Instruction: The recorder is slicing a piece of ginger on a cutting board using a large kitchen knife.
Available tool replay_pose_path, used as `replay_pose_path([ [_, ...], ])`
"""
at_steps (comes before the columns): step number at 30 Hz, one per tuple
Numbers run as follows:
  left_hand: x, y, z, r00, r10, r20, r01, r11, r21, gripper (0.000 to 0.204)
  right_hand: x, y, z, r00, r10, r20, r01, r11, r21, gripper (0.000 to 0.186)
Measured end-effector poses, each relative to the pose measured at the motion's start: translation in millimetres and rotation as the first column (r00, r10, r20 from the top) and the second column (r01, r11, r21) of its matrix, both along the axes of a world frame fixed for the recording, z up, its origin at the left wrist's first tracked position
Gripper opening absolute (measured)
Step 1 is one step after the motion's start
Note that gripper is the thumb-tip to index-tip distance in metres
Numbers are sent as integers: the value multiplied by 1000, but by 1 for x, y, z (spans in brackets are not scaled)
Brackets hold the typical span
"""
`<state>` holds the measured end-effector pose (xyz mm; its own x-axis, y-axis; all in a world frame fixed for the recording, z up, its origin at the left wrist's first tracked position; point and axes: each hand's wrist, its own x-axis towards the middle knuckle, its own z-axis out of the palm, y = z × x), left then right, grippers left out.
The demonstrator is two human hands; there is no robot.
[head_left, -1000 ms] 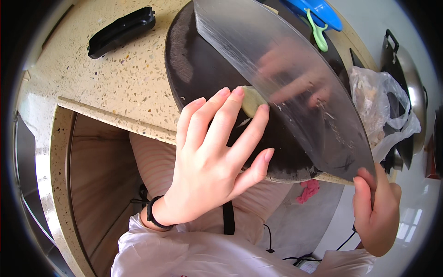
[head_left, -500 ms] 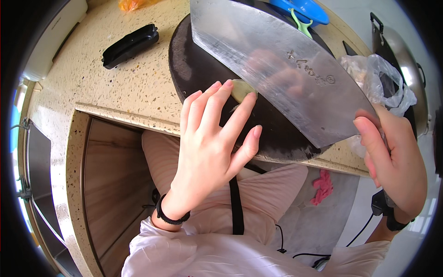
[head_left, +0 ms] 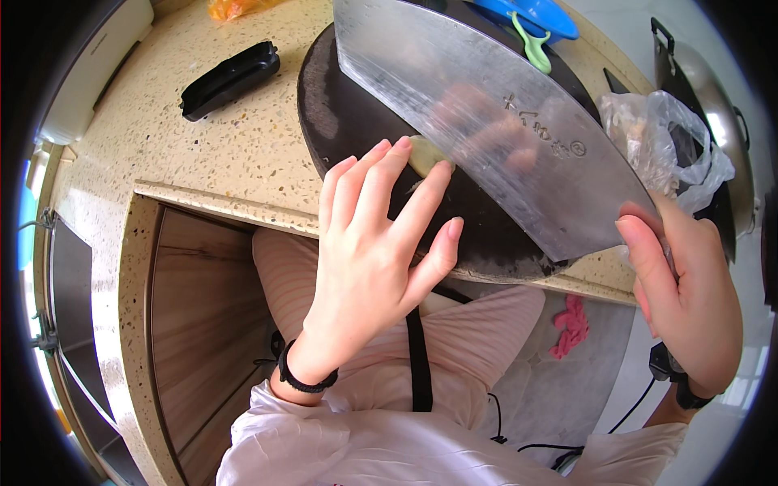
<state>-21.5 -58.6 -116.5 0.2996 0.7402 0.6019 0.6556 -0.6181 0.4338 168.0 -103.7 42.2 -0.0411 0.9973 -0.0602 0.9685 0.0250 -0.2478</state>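
A large steel cleaver [head_left: 478,121] slants across a round, dark cutting board [head_left: 336,121], hiding much of its far side. My right hand [head_left: 693,283] is closed round the cleaver's handle, at the right of the board. Against the blade's lower edge lies a pale green, smooth piece of vegetable [head_left: 425,155]; its exact kind I cannot tell. My left hand [head_left: 369,235] keeps its fingertips on this piece, index finger at its right end and middle finger at its left, thumb held apart. Part of the piece is covered by the fingers and perhaps the blade.
Beyond the blade are a light green peeler [head_left: 532,47] and a blue basin [head_left: 545,18]. A clear plastic bag [head_left: 673,146] and a steel pan lid [head_left: 709,105] stand at the right. On the speckled counter [head_left: 170,154] lies a black tray [head_left: 231,81]; an orange bag [head_left: 239,8] is behind.
The cleaver's upper edge has tipped slightly toward me, uncovering more of the peeler. My right hand has shifted a little left. My left hand keeps its place on the vegetable piece.
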Motion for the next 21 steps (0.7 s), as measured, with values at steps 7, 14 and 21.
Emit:
replay_pose_path([
  [7, -1, 0, 0, 1000, 1, -12, -1, 1000, 3, 38, -5, -3, -1, 997, -73, -19, 73, 997, -8, 24],
  [14, -1, 0, 0, 1000, 5, -26, -5, 1000, 0, 39, -9, -12, -8, 991, -120, -58, 118, 993, -29, 28],
  [21, 0, 0, 1, 1000, 8, -28, -9, 1000, -11, 39, -10, -15, -4, 995, -49, 87, 54, 997, -59, 28],
])
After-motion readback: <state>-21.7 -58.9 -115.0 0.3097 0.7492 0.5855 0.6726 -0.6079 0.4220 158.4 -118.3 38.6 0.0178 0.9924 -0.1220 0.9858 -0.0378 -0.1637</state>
